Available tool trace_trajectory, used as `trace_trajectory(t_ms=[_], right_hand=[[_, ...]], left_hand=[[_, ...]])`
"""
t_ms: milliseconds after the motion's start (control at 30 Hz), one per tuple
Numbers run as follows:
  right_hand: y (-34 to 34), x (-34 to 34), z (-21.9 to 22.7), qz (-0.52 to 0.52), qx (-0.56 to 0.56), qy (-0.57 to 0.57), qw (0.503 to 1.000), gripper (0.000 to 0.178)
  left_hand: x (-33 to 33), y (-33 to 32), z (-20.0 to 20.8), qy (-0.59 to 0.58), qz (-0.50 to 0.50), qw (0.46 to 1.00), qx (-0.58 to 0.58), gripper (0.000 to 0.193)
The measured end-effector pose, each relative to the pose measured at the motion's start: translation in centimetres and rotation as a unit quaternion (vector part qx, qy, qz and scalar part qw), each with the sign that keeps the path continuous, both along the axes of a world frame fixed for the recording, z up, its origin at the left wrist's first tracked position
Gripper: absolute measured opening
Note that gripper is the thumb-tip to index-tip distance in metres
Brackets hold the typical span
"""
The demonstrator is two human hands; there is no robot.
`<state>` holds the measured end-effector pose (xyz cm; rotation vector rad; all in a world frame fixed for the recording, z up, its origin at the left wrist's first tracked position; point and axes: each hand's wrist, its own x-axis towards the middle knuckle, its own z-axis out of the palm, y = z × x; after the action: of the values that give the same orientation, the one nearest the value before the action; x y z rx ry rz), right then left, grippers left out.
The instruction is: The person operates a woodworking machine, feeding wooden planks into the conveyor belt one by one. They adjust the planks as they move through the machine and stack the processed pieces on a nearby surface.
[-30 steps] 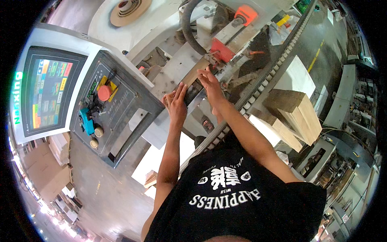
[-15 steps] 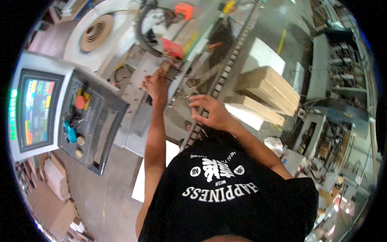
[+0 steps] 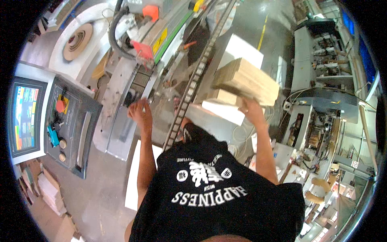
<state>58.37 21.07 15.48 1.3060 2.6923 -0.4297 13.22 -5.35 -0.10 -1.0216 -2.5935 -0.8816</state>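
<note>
My left hand (image 3: 140, 114) hovers by the end of the machine's metal bed (image 3: 117, 115), its fingers loosely bent and apart, with nothing seen in them. Further right, my right hand (image 3: 253, 112) reaches to the end of a short wooden board (image 3: 225, 97). This board lies beside a taller stack of pale wooden boards (image 3: 252, 80). The right fingertips are blurred against the board's end, so whether they grip it I cannot tell. Under the boards shows a white surface (image 3: 223, 112).
A chain-like rail (image 3: 188, 99) runs between my hands. At left stands a control panel (image 3: 72, 125) with a lit screen (image 3: 27, 117) and a red button (image 3: 60, 106). Beyond my left hand is a red guard (image 3: 143, 49). Cables (image 3: 242, 139) hang near my right forearm; more machinery (image 3: 322, 60) lines the right.
My right hand has moved from beside the rail out to the boards. My left hand has drawn back from the machine toward me. The whole view has shifted.
</note>
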Motion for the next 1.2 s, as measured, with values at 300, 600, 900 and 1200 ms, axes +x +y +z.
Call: trace_trajectory(t_ms=[300,600,900,1200], right_hand=[[-2.5,-8.0,3.9,0.099,0.1,0.113,0.983,0.051],[-7.8,-21.3,1.8,0.244,0.073,0.197,0.947,0.058],[-11.8,-25.5,-6.8,0.154,-0.177,0.249,0.94,0.053],[-15.6,-36.8,-13.3,-0.035,-0.655,0.357,0.665,0.065]], left_hand=[[12.8,4.7,15.2,0.049,-0.335,0.94,0.044,0.051],[7.3,2.5,9.5,-0.074,-0.263,0.954,-0.124,0.073],[-2.7,-10.9,-0.3,0.0,-0.045,0.991,-0.126,0.069],[-5.5,-6.8,1.5,-0.043,0.075,0.994,-0.067,0.066]])
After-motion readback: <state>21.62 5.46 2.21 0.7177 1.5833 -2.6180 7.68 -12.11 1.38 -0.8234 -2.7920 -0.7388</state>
